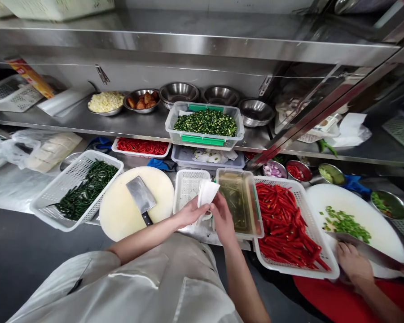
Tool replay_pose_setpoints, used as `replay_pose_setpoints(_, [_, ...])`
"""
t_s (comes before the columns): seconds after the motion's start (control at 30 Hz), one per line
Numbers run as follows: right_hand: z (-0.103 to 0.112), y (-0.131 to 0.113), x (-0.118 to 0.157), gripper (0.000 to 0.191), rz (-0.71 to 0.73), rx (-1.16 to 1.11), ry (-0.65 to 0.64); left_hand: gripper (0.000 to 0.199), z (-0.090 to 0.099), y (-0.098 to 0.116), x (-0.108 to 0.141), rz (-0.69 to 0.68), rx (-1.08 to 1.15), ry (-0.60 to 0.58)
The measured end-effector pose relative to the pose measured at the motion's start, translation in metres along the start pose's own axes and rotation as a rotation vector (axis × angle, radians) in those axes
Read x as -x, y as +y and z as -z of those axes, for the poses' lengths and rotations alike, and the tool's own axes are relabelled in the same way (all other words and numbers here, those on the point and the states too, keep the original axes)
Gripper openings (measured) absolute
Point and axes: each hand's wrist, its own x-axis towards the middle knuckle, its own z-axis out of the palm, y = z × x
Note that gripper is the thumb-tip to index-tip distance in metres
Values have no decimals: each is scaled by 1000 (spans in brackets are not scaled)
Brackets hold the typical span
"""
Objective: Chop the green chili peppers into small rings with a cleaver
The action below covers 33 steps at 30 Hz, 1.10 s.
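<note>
A folded piece of white paper (208, 192) is held up in front of my body, over the gap between a small white basket (187, 186) and a clear tub of liquid (237, 202). Fingers of my left hand (191, 211) pinch its lower left side. My right hand (222, 214) grips it from the right, with the fingertips curled near its lower edge. To the left, a cleaver (141, 195) lies flat on a round cutting board (116, 208), its black handle pointing toward me.
Baskets of green chillies (87, 190) and red chillies (286, 224) flank the work area. A co-worker's hand (355, 262) is beside a knife (366, 251) on the right board. Steel bowls (178, 93) and a tub of chopped greens (205, 128) stand on the shelf.
</note>
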Motion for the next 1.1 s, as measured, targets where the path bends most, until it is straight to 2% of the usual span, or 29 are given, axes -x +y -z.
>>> replay_pose_setpoints(0.1, [-11,2,5,56,-116,-115,-62,81,6,0,4,-98,-193,35])
replay_pose_setpoints(0.27, [-24,16,8,35,-248,-181,45,69,10,0,11,-32,-335,91])
replay_pose_setpoints(0.5, [-10,32,10,37,-262,-282,320,55,21,4,11,94,-84,230])
replay_pose_setpoints(0.63, [5,30,10,44,-228,-261,375,44,33,9,7,131,0,251])
replay_pose_setpoints(0.73, [11,28,10,51,-212,-270,357,41,34,11,6,118,-32,244])
replay_pose_setpoints(0.87, [6,29,15,57,-249,-366,263,49,24,11,9,66,-256,220])
replay_pose_setpoints(1.0, [-2,34,27,61,-322,-543,221,79,20,10,12,176,-460,96])
replay_pose_setpoints(1.1, [-2,38,36,60,-334,-638,244,74,24,7,9,155,-431,111])
